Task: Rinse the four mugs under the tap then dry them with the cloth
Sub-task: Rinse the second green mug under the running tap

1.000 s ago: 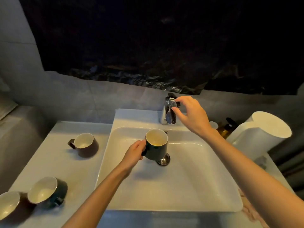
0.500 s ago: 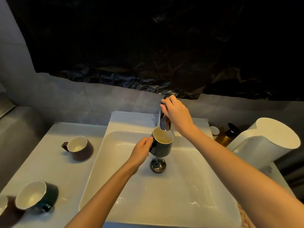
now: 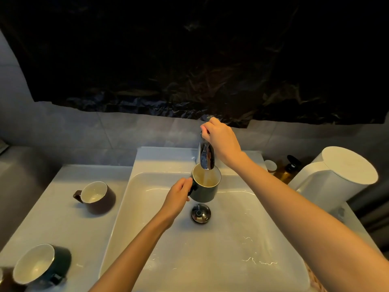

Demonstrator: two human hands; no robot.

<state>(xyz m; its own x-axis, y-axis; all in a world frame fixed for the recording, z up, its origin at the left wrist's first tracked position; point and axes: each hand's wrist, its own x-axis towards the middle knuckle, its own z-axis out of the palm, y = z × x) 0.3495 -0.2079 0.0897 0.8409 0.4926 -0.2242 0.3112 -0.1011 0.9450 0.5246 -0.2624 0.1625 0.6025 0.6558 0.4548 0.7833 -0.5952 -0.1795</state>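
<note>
Near left on the worktop [image 3: 69, 228], a green mug [image 3: 42, 264] on its side, looking unrinsed; further back, a brown mug [image 3: 94, 197] upright, likewise waiting. No clear sight of the fourth mug. In the sink [image 3: 231, 260], just past the plug [image 3: 201, 213], left hand [image 3: 177, 196] curled round the handle of the held mug [image 3: 205, 188] — upright, directly under the tap [image 3: 207, 154], water apparently running in. Farthest, right hand [image 3: 221, 140] gripping the tap lever from above. Judged early days: first rinse under way, three more rinses and all the drying left — no cloth plainly seen.
</note>
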